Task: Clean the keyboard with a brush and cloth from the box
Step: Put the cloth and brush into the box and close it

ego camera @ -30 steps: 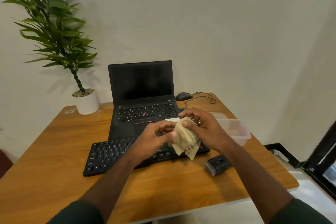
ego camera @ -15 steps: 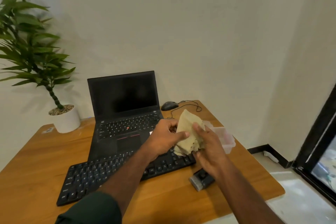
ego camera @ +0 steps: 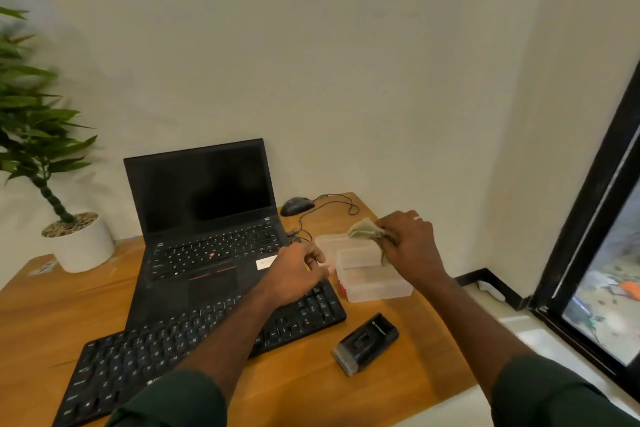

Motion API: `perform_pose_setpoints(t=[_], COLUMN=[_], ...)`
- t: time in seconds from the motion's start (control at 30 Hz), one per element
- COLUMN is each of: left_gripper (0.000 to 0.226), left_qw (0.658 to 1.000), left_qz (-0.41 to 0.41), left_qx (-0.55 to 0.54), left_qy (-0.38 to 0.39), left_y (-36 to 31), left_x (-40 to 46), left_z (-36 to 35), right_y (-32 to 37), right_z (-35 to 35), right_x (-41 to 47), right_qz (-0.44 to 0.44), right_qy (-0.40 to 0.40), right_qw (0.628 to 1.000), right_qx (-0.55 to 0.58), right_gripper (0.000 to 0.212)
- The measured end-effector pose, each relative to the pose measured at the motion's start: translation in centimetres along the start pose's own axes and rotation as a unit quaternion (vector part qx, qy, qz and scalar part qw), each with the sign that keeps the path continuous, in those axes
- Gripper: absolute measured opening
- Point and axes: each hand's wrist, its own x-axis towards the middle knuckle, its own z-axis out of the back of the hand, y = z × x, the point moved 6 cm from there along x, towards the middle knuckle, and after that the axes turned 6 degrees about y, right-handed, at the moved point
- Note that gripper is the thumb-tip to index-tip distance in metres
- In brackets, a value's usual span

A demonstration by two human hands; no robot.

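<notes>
plant (ego camera: 31, 135) cut off left

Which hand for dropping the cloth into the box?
Right. The right hand already grips the cloth above the clear box. The left hand holds nothing and hovers by the box's left rim, over the keyboard.

A small office corner or home desk.
An open laptop (ego camera: 204, 218) sits on a wooden desk (ego camera: 52, 315), a wired mouse (ego camera: 296, 205) right of it, a potted plant (ego camera: 45, 163) left, plain walls behind.
</notes>
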Motion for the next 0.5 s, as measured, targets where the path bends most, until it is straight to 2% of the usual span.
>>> perform_pose_setpoints(t=[0.03, 0.07, 0.13, 0.17, 0.23, 0.37, 0.5], left_gripper=[0.016, 0.016, 0.015, 0.015, 0.012, 0.008, 0.008], left_qw=[1.000, 1.000, 1.000, 1.000, 1.000, 1.000, 1.000], left_qz=[0.001, 0.001, -0.003, -0.005, -0.004, 0.005, 0.008], left_qx=[-0.002, -0.003, 0.000, 0.003, 0.006, 0.008, 0.007], left_qy=[0.001, 0.001, 0.002, 0.005, 0.017, 0.026, 0.028], left_y=[0.1, 0.2, 0.3, 0.4, 0.6, 1.1, 0.9], left_x=[0.1, 0.1, 0.1, 0.1, 0.1, 0.4, 0.7], left_z=[0.0, -0.1, -0.1, -0.2, -0.3, -0.6, -1.1], right_y=[0.4, 0.7, -0.2, -0.9, -1.6, -2.0, -1.4], right_z=[-0.7, -2.0, -5.2, -6.0, -6.7, -7.3, -7.5], right_x=[0.1, -0.1, -0.8, -1.0, -0.8, -0.2, -0.4], right_qz=[0.029, 0.037, -0.011, -0.040, -0.072, -0.081, -0.082], right_qy=[0.042, 0.119, 0.288, 0.328, 0.344, 0.364, 0.403], right_qw=[0.997, 0.987, 0.951, 0.939, 0.934, 0.927, 0.911], right_qx=[-0.060, -0.099, -0.116, -0.100, -0.062, -0.038, 0.021], right_gripper=[0.021, 0.023, 0.023, 0.022, 0.020, 0.018, 0.034])
